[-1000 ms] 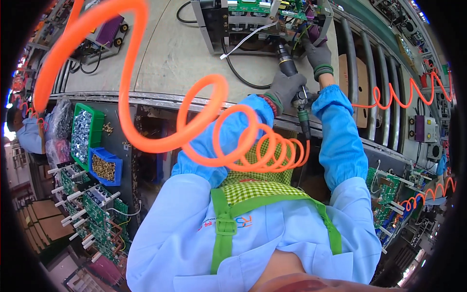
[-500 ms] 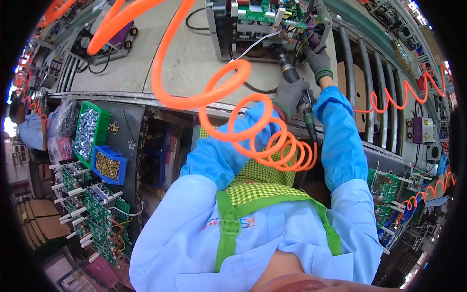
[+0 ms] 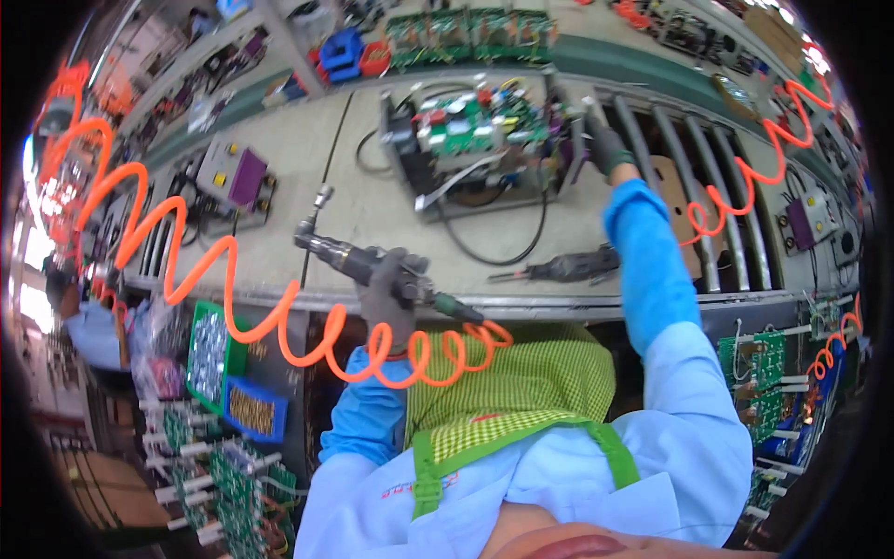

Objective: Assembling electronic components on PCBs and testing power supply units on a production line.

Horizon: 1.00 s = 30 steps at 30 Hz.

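Observation:
My left hand (image 3: 396, 289), in a grey glove, is closed around the dark body of an air ratchet wrench (image 3: 343, 258). The wrench is held over the bench, its socket end pointing up and left. An orange coiled hose runs by its green rear fitting. My right hand (image 3: 605, 144), gloved too, is at the right end of an open machine unit (image 3: 484, 135) with green circuit boards. Its fingers close on the purple side panel (image 3: 575, 158), partly hidden. In front of the unit a black power screwdriver (image 3: 568, 267) lies on the bench, bit pointing left.
A black cable (image 3: 521, 256) loops before the unit. Metal rollers (image 3: 694, 186) lie right of the bench top. A grey-and-purple unit (image 3: 233, 177) stands at left. A green bin (image 3: 207, 349) and a blue bin of brass fasteners (image 3: 253, 410) sit lower left. The orange hose (image 3: 307, 359) crosses the bench front.
My left hand has drawn the air ratchet wrench away from the unit's front, to the left. My right hand stays at the unit's right end. The view has shifted, showing more beyond the bench.

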Available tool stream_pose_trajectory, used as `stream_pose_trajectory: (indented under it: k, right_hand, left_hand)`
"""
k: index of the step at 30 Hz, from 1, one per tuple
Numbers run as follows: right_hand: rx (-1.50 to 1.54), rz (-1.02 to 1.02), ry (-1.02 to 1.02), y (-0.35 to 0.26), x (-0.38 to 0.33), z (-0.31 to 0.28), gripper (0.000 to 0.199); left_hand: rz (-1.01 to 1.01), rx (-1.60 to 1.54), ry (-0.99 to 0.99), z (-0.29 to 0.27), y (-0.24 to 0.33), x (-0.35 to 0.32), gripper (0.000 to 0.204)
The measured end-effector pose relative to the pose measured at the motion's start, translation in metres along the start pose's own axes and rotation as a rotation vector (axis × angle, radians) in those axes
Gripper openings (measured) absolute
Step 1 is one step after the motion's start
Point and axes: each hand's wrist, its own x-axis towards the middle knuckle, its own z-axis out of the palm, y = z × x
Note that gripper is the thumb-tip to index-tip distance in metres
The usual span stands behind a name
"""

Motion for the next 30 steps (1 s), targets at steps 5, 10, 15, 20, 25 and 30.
stream_pose_trajectory:
  k: [5,10,15,20,25,30]
  right_hand:
    - [0.025,-0.109,-0.047,-0.003,0.043,0.055,0.063]
    - [-0.008,-0.109,-0.110,-0.008,-0.010,0.053,0.066]
    - [-0.117,-0.162,-0.218,0.011,-0.086,0.029,0.071]
    - [-0.667,-0.448,-0.238,0.012,-0.162,0.026,0.064]
    - [-0.604,-0.377,-0.175,0.007,-0.213,0.050,0.069]
    - [-0.750,-0.575,0.148,0.053,-0.263,0.128,0.063]
  left_hand:
    - [0.108,0.296,-0.301,0.037,0.008,0.061,0.026]
    - [0.335,0.326,-0.334,0.052,-0.004,0.120,0.029]
    - [0.210,0.611,-0.470,0.070,0.019,0.182,0.026]
    - [0.101,0.645,-0.548,0.108,0.031,0.209,0.037]
    - [-0.059,0.553,-0.525,0.076,0.088,0.177,0.039]
    - [0.138,0.314,-0.475,0.013,0.151,0.125,0.042]
